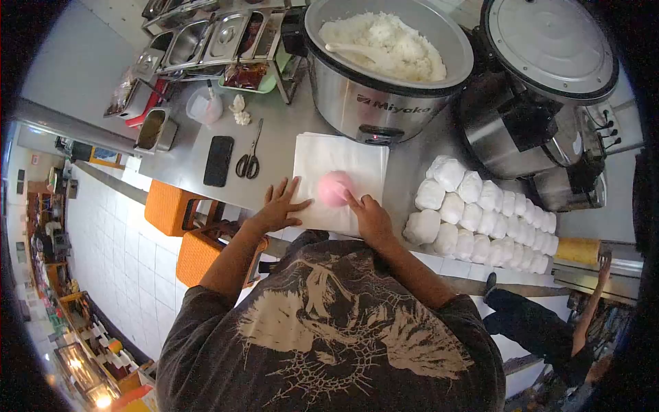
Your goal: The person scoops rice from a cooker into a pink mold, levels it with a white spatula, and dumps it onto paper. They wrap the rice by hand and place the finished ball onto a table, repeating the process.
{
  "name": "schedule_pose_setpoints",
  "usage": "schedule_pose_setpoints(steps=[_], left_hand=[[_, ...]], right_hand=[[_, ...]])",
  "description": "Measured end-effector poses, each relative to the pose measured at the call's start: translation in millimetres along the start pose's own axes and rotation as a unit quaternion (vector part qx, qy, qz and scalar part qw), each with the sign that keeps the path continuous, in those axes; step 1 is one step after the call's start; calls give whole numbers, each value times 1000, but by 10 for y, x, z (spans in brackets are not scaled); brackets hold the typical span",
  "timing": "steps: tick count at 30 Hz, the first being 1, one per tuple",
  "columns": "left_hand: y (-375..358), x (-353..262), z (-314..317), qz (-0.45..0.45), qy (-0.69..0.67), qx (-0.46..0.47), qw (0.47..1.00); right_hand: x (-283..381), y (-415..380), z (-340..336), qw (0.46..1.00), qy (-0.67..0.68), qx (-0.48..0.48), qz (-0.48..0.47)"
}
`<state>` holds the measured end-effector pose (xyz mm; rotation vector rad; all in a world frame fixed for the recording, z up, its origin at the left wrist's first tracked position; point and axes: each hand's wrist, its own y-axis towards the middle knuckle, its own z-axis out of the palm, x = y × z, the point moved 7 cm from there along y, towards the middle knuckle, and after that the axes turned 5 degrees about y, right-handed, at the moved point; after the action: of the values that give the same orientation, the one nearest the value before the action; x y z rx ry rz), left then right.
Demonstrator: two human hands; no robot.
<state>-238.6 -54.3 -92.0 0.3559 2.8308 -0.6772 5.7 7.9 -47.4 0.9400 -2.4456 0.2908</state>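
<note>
A stack of white paper sheets (312, 158) lies on the steel counter, with a round pink object (333, 188) on it. My left hand (278, 206) rests with fingers spread at the left edge of the paper and holds nothing. My right hand (371, 218) is at the paper's right side, its index finger touching the pink object and its other fingers curled. Whether the right hand grips anything is too small to tell. Beyond the paper stands a large cooker (374, 103) full of white rice (384, 41) with a white paddle (360, 53) in it.
Several white wrapped bundles (470, 213) sit in rows at the right. Scissors (250, 158) and a black phone (218, 161) lie left of the paper. Metal trays (223, 38) stand at the back left. Orange stools (171, 209) are below the counter. Another person (535, 329) is at the right.
</note>
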Motion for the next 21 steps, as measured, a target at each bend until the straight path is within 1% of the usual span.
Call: schedule_pose_setpoints(steps=[3,6,9,12,15,16,17,18,19,20,21], left_hand=[[69,59,106,-11,34,0,999],[63,47,79,-31,5,13,999],[69,71,84,-32,-8,-5,999],[72,66,48,-27,3,-14,1000],[12,74,-214,-63,-117,-100,986],[14,70,-255,-31,-159,-143,976],[7,77,-292,-1,-203,-184,962],[0,91,-334,28,-246,-225,942],[15,101,-338,24,-279,-236,931],[17,82,-336,18,-313,-246,917],[13,102,-314,11,-348,-254,902]], right_hand=[[-9,18,-10,999,-18,-28,0],[-15,14,-68,995,76,-56,-7],[-69,-121,-292,983,125,-133,20],[-348,-251,-399,959,99,-229,134],[-712,-215,-242,956,17,-217,199],[-715,-177,-263,953,20,-226,199],[-623,-219,-247,956,-17,-229,181],[-287,-202,-466,958,-54,-230,162],[-51,-171,-593,958,-92,-231,141],[74,-155,-477,973,-57,-216,62],[227,-161,-414,981,-39,-189,35]])
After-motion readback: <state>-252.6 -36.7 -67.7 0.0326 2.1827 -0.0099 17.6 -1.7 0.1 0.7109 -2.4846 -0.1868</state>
